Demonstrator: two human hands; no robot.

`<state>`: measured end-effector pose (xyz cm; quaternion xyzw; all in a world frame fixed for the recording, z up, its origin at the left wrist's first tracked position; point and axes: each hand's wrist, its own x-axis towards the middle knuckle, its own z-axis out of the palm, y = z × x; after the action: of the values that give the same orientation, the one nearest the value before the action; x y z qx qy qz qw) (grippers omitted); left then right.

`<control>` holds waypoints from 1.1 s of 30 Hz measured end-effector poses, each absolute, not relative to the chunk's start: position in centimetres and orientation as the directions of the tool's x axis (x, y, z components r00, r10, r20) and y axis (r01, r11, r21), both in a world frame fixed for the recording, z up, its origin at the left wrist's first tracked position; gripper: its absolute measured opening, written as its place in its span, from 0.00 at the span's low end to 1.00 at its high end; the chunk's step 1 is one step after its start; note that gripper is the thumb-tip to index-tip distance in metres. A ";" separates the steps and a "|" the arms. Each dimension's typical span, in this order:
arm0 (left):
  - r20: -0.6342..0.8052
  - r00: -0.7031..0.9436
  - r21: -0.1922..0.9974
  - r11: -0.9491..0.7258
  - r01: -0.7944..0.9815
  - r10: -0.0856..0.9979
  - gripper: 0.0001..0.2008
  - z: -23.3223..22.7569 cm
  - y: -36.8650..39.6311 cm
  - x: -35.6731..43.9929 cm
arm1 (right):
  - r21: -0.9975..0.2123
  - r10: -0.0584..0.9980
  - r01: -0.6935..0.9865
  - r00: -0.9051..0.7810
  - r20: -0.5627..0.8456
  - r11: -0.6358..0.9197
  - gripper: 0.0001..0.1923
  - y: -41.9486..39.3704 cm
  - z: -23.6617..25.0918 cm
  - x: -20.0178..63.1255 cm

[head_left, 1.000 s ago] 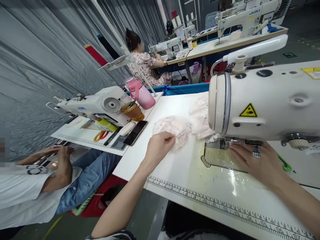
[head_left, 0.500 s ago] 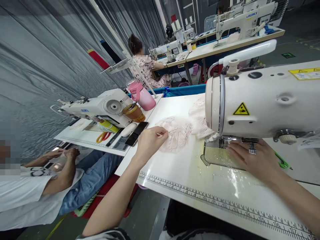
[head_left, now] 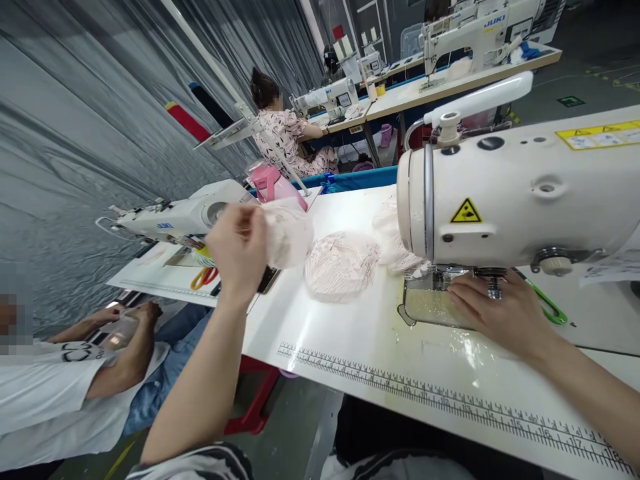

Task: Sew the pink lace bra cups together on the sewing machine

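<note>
My left hand (head_left: 239,248) is raised above the table's left edge, pinching a pale pink lace piece (head_left: 287,233) that hangs in the air. A stack of the same lace pieces (head_left: 339,265) lies on the white sewing table (head_left: 360,347), and more lace (head_left: 395,233) is heaped behind it by the machine head. My right hand (head_left: 493,313) rests flat on the metal plate (head_left: 425,307) under the needle of the white sewing machine (head_left: 525,193) and holds nothing.
A ruler strip (head_left: 450,403) runs along the table's front edge. To the left a second sewing machine (head_left: 170,217) stands with a pink bottle (head_left: 273,183) and orange scissors (head_left: 203,277). A person in white (head_left: 75,387) sits at lower left; another person (head_left: 285,133) sews farther back.
My left hand has picked one lace piece off the stack and lifted it up and to the left. My right hand has stayed on the plate.
</note>
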<state>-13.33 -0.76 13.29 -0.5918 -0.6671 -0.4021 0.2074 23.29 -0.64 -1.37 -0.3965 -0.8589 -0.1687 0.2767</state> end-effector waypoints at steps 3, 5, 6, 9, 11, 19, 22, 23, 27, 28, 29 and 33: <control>0.858 -0.327 0.373 -0.043 0.927 0.397 0.06 14.7 -0.2 -14.5 | 0.015 0.611 0.775 -0.511 0.605 0.632 0.13 -0.6 -1.3 23.3; 0.880 -0.315 0.360 -0.066 0.931 0.356 0.07 15.2 -0.7 -14.0 | 0.012 0.623 0.785 -0.501 0.601 0.619 0.13 -0.6 -1.2 23.3; 0.878 -0.294 0.347 -0.081 0.934 0.377 0.05 15.2 -1.2 -13.4 | 0.010 0.632 0.791 -0.495 0.597 0.611 0.14 -0.5 -1.2 23.3; 0.638 -0.120 0.312 -0.112 0.944 0.760 0.06 14.4 -3.2 -10.1 | -0.018 0.653 0.802 -0.473 0.591 0.597 0.15 -0.3 -1.2 23.3; 0.375 0.067 0.438 -0.240 0.866 0.925 0.08 13.3 -4.1 -7.5 | -0.035 0.652 0.804 -0.454 0.607 0.593 0.16 -0.1 -1.3 23.2; -0.116 0.380 0.520 -0.270 0.810 0.918 0.14 5.9 -0.8 -0.2 | -0.110 0.725 0.861 -0.343 0.597 0.497 0.21 0.5 -1.3 23.3; 0.128 0.416 0.151 -0.433 0.889 0.900 0.13 3.7 -0.3 0.5 | -0.132 0.754 0.853 -0.361 0.549 0.505 0.18 0.6 -1.6 23.7; 0.198 0.473 0.081 -0.496 0.865 0.858 0.13 3.2 -0.6 0.7 | -0.130 0.748 0.847 -0.370 0.552 0.515 0.17 0.5 -1.7 23.8; 0.270 0.671 0.035 -0.704 0.710 0.690 0.16 1.7 -2.6 1.8 | -0.026 0.619 0.786 -0.466 0.632 0.618 0.14 -0.1 -1.6 23.7; 0.263 0.689 0.034 -0.721 0.692 0.675 0.19 1.4 -3.1 2.0 | 0.009 0.586 0.760 -0.509 0.631 0.650 0.14 -0.3 -1.5 23.5; 0.257 0.701 0.032 -0.731 0.682 0.666 0.24 1.0 -3.4 2.2 | 0.032 0.567 0.738 -0.544 0.618 0.674 0.15 -0.5 -1.3 23.4; 0.234 0.731 0.037 -0.757 0.652 0.641 0.31 0.1 -3.8 2.3 | -0.051 0.708 0.783 -0.530 0.468 0.620 0.15 -0.9 -1.1 23.0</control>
<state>2.32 -3.77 0.06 -0.9301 -0.3475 -0.1170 0.0239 22.97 -0.93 -1.06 -0.4281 -0.8706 -0.0830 0.2279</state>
